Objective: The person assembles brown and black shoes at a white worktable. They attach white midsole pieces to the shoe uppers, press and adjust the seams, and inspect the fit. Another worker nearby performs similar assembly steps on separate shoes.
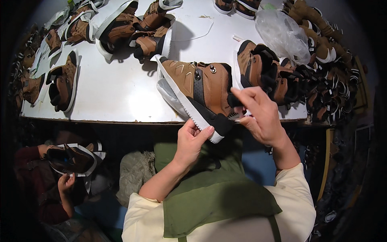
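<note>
A brown high-top shoe (217, 92) with black heel and collar parts, metal lace hooks and a white sole lies on its side, tilted, over the near edge of the table. My left hand (190, 142) grips its white sole close to the heel, with the thumb on the black heel part. Beside the back of the collar, my right hand (260, 115) has its thumb and fingers bent together. Something small with a thin metallic glint shows between those fingers; its kind is too hidden to tell. Clear plastic (171, 97) sticks out from under the sole.
Several similar shoes stand on the white table (121, 90), such as one pair (266, 70) right of my work and a shoe (63, 82) at left. A plastic bag (282, 36) and a heap of shoes (330, 84) occupy the right. A co-worker's hands (65, 183) hold another shoe at lower left.
</note>
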`<act>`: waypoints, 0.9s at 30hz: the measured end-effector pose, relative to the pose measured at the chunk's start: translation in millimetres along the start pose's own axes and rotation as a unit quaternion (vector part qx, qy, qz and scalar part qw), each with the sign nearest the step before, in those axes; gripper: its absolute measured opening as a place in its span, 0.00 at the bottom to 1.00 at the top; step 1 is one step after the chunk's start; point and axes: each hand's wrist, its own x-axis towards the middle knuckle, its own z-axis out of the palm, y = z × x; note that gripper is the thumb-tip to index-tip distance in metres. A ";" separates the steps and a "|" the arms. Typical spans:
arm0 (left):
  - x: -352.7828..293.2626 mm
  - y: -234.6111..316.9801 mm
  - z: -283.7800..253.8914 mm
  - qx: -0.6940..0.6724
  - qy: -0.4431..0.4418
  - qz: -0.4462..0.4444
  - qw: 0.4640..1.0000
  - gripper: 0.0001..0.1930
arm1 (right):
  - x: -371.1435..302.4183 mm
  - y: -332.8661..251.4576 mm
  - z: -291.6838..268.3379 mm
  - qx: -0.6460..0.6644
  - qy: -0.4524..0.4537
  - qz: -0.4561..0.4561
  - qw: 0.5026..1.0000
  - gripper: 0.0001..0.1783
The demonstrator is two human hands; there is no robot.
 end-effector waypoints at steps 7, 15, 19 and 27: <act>-1.7 3.8 0.1 0.025 0.002 -0.007 1.000 0.14 | 2.5 -5.4 8.1 -0.086 -0.033 -0.052 0.994 0.19; -1.3 2.6 -2.0 0.035 0.011 -0.003 0.999 0.13 | 0.6 -0.5 15.3 -0.091 -0.053 -0.046 0.993 0.17; -1.9 3.7 -1.2 0.039 0.012 -0.003 0.999 0.12 | -0.3 2.9 17.1 -0.089 -0.059 -0.039 0.994 0.17; -2.9 6.1 -1.0 0.048 0.013 -0.003 0.999 0.12 | -0.9 3.5 19.0 -0.075 -0.065 -0.034 0.994 0.16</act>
